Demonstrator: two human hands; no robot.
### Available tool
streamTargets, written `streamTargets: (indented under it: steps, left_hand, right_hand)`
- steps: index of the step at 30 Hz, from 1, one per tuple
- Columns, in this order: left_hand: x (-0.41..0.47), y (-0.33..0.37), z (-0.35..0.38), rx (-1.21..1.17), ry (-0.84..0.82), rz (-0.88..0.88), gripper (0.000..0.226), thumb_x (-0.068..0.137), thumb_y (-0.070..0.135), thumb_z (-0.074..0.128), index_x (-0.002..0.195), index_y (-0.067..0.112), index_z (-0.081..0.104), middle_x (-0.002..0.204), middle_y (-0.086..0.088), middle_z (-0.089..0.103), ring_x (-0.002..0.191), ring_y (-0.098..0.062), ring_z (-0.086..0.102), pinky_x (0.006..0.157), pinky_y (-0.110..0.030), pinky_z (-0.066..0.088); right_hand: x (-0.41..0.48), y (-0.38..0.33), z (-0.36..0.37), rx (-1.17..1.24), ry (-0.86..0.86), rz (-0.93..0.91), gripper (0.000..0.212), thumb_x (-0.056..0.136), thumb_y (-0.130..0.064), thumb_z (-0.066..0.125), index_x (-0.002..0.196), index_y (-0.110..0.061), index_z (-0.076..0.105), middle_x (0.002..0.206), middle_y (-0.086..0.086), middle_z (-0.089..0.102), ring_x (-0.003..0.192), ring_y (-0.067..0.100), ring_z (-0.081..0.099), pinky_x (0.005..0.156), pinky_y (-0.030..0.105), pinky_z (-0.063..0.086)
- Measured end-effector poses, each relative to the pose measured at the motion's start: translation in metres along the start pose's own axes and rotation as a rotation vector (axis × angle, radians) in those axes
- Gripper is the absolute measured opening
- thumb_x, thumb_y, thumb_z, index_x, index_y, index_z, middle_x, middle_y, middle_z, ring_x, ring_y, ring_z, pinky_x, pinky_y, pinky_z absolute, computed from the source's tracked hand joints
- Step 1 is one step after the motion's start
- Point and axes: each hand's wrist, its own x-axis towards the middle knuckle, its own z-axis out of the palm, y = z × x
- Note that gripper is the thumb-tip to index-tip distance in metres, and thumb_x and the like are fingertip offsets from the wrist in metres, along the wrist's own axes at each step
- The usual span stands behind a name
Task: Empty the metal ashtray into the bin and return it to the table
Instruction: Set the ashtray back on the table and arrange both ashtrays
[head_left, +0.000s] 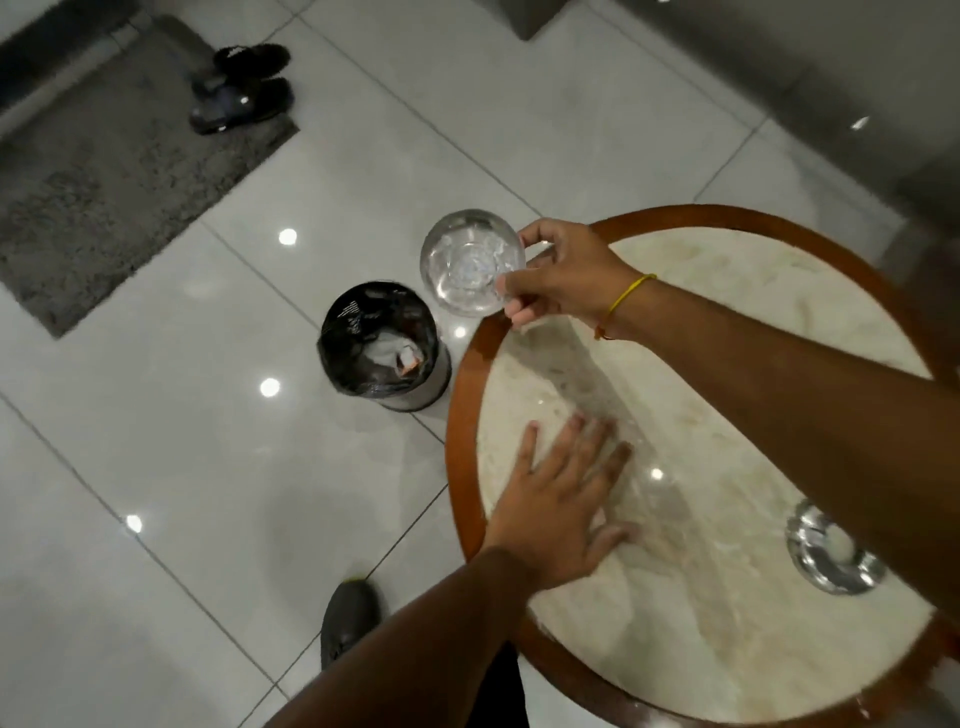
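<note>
We look down from head height at a round counter (470, 374) with a wooden rim and pale stone top, filling the lower right of the frame. Just past its rim, at centre frame, our right hand (563, 275) pinches the metal ashtray (470, 262) by its right edge, thumb above and fingers below. The dish hangs over the tiled floor, above and slightly right of the bin (384, 345), which is lined with a black bag holding some rubbish. Our left hand (558, 512) lies flat and open on the counter, grasping nothing. A second shiny metal piece (831, 551) sits at the lower right. The ashtray looks rigid, thin, light and polished, so probably slippery; we judge the rim the best hold. Whether it holds ash we cannot tell.
</note>
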Motion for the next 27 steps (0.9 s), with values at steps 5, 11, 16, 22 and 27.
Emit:
streamTargets:
  steps: [5, 11, 16, 22, 27]
  left_hand:
    - [0.002, 0.004, 0.004, 0.050, 0.078, -0.037, 0.082, 0.107, 0.074, 0.033, 0.175, 0.030, 0.020, 0.185, -0.001, 0.004, 0.171, -0.029, 0.001, 0.133, -0.068, 0.009]
    - [0.003, 0.009, 0.002, 0.109, 0.102, -0.028, 0.080, 0.107, 0.070, 0.036, 0.174, 0.025, 0.028, 0.184, -0.005, 0.012, 0.171, -0.031, 0.008, 0.132, -0.070, 0.012]
    - [0.006, 0.016, 0.006, 0.128, 0.051, 0.009, 0.082, 0.106, 0.069, 0.033, 0.175, 0.024, 0.024, 0.185, -0.006, 0.009, 0.171, -0.031, 0.004, 0.132, -0.071, 0.011]
    - [0.004, 0.010, 0.003, 0.150, 0.063, -0.020, 0.082, 0.107, 0.068, 0.030, 0.175, 0.022, 0.021, 0.185, -0.007, 0.005, 0.171, -0.032, 0.000, 0.133, -0.069, 0.005]
    - [0.004, 0.010, 0.004, 0.176, 0.056, -0.017, 0.083, 0.107, 0.066, 0.030, 0.176, 0.022, 0.018, 0.185, -0.006, 0.002, 0.171, -0.030, -0.004, 0.133, -0.068, 0.003]
  right_hand:
    - [-0.076, 0.031, -0.074, 0.006, 0.108, 0.026, 0.041, 0.086, 0.002, 0.078, 0.122, 0.003, 0.057, 0.077, 0.030, 0.073, 0.064, 0.033, 0.074, 0.063, 0.040, 0.065]
    - [-0.168, 0.112, -0.115, 0.068, 0.324, 0.117, 0.041, 0.089, 0.006, 0.073, 0.126, 0.003, 0.056, 0.067, 0.019, 0.074, 0.057, 0.029, 0.074, 0.055, 0.034, 0.062]
    - [-0.229, 0.172, -0.105, 0.098, 0.526, 0.224, 0.044, 0.080, -0.011, 0.082, 0.119, -0.013, 0.062, 0.092, 0.021, 0.076, 0.074, 0.041, 0.076, 0.072, 0.058, 0.063]
    - [-0.241, 0.185, -0.082, 0.185, 0.654, 0.202, 0.039, 0.088, 0.001, 0.073, 0.119, -0.013, 0.055, 0.088, 0.016, 0.075, 0.062, 0.031, 0.077, 0.061, 0.043, 0.065]
    - [-0.251, 0.191, -0.075, -0.039, 0.780, 0.213, 0.040, 0.084, -0.010, 0.074, 0.118, -0.021, 0.056, 0.075, -0.003, 0.067, 0.071, 0.017, 0.073, 0.071, 0.041, 0.063]
